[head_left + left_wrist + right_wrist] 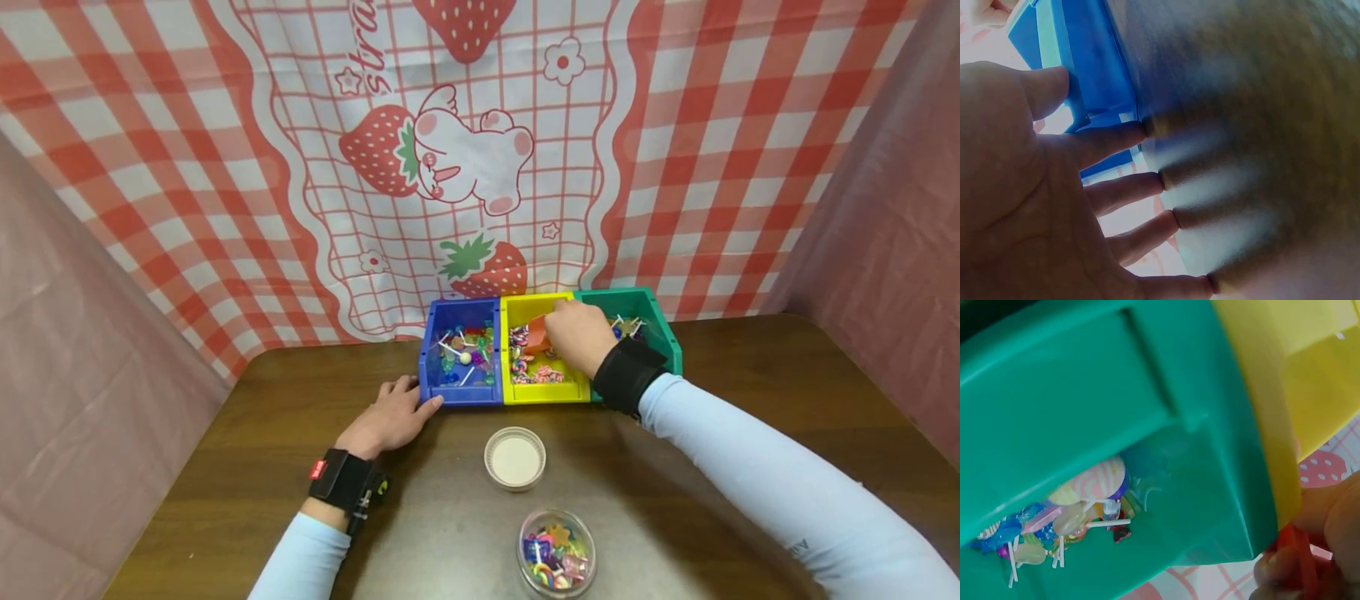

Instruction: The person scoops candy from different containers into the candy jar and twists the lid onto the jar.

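Nearest the camera, low in the head view at half past five, stands a clear jar (557, 592) filled with mixed candies (555, 552). Just beyond it, at eleven o'clock from the jar, a round white lid (514, 461) lies on the table (217, 492). Past the lid three bins sit side by side, touching: blue (461, 395) at eleven o'clock from it, yellow (547, 392) between twelve and one, green (663, 332) at half past one. Lollipops lie in the blue and green bins, striped candies (546, 375) in the yellow. At one o'clock from the lid, the right hand (581, 332) has its fingers curled round an orange scoop (536, 337), whose front end is inside the yellow bin. Between nine and ten, the left hand (392, 417) lies with fingers spread, tips on the table, thumb touching the blue bin's front corner. Strawberry-print cloth (480, 167) hangs behind at twelve o'clock.
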Demonstrator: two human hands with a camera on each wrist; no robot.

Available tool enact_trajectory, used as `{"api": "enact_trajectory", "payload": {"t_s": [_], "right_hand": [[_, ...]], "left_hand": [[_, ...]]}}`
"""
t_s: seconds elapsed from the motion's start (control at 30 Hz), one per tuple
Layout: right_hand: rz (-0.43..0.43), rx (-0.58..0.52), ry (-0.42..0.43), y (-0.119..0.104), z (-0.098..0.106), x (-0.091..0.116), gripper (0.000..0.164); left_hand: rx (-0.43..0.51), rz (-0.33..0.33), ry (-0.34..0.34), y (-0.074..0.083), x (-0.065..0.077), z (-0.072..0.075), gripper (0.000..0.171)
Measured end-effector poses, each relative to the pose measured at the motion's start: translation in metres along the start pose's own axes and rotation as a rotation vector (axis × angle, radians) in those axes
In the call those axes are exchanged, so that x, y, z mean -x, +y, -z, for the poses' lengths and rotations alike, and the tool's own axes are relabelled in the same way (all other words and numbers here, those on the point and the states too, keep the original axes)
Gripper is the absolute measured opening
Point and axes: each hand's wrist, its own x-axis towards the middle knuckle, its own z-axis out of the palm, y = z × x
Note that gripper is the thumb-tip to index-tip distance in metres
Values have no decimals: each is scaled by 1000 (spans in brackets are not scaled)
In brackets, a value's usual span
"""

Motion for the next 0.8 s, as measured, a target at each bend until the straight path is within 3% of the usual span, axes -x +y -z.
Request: {"api": "enact_trajectory", "payload": {"t_s": [0.27, 0.4, 0.53, 0.8], "right_hand": [[103, 32, 210, 7, -10, -4, 8], [141, 78, 252, 6, -12, -6, 9], [59, 70, 182, 1, -9, -7, 10], [-79, -39, -94, -4, 2, -7, 14]], "left_hand": [[2, 0, -4, -1, 0, 1, 65], [-3, 0, -8, -1, 0, 1, 66], [-3, 9, -10, 0, -1, 1, 65], [-12, -1, -10, -1, 1, 1, 66]]}}
